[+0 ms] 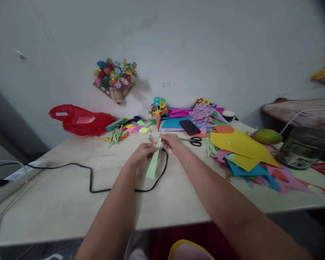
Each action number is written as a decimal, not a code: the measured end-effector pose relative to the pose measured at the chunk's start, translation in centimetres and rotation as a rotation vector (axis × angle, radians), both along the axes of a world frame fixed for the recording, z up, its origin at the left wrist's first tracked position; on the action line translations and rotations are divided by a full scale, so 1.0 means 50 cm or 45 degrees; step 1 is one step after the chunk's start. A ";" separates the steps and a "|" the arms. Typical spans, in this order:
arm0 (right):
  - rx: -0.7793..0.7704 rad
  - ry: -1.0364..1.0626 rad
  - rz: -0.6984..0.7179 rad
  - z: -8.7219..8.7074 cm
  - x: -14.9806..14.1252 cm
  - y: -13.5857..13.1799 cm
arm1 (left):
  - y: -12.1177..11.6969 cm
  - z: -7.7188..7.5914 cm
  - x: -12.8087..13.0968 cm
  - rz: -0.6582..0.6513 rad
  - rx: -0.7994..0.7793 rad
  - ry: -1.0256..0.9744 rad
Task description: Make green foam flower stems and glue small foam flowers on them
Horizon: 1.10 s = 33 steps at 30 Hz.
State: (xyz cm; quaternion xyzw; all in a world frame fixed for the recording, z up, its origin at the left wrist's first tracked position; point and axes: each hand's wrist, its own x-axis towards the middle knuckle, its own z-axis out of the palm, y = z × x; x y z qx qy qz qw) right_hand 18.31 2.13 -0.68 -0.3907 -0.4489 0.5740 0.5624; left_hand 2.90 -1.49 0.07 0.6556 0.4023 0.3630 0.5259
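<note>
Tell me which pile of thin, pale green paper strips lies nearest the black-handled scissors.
The right-hand pile, between the scissors and the large yellow paper sheet; the other pile lies left, near the red plastic bag.

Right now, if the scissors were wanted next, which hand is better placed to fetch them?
The right, I'd judge. The scissors lie just beyond the right hand, on its outer side; the left hand is farther off. Both hold the green strip, so the right must let go first.
</note>
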 end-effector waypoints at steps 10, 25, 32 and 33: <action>0.012 0.034 0.038 0.003 0.010 0.004 | 0.000 0.000 -0.002 -0.036 -0.018 -0.006; -0.062 0.104 -0.351 0.004 0.024 0.013 | 0.009 0.010 -0.029 0.106 0.080 -0.090; -0.041 0.145 -0.309 0.011 0.019 0.010 | 0.040 0.001 -0.060 0.682 0.216 -0.127; -0.043 0.133 -0.318 0.011 0.018 0.009 | 0.046 -0.003 -0.067 0.766 0.216 -0.091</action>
